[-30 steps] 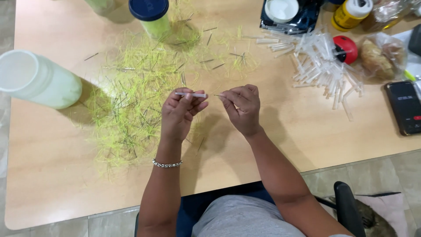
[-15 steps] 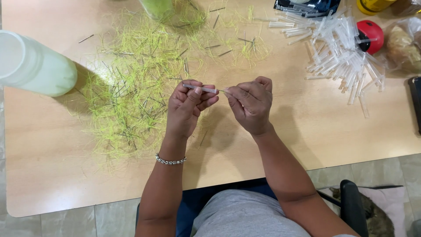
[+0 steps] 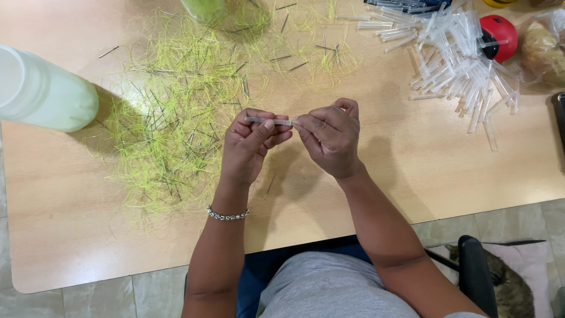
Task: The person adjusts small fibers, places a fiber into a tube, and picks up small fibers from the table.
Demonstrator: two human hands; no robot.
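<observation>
A thin, clear plastic tube is lying level between the two hands, raised above the pale wooden table. The left hand is pinching it, thumb pressing along its underside and the fingers curling over the far side, so most of the tube's length is showing across the top of that hand. The right hand is meeting the tube's right end, its thumb and forefinger closing together on that tip; whether they are gripping the tube itself or something finer going into it is too small to tell. The two hands are nearly touching at the fingertips.

A silver beaded bracelet is sitting on the left wrist, just below that hand. Immediately to the left of the left hand and beyond it, a loose tangle of yellow-green thread with short dark pins scattered through it is spreading across the table. Further out on that side, a pale green translucent plastic jar is lying on its side. Beyond the right hand and off to its right, well apart, a heap of similar clear plastic tubes is lying, with a round red object just behind the heap.
</observation>
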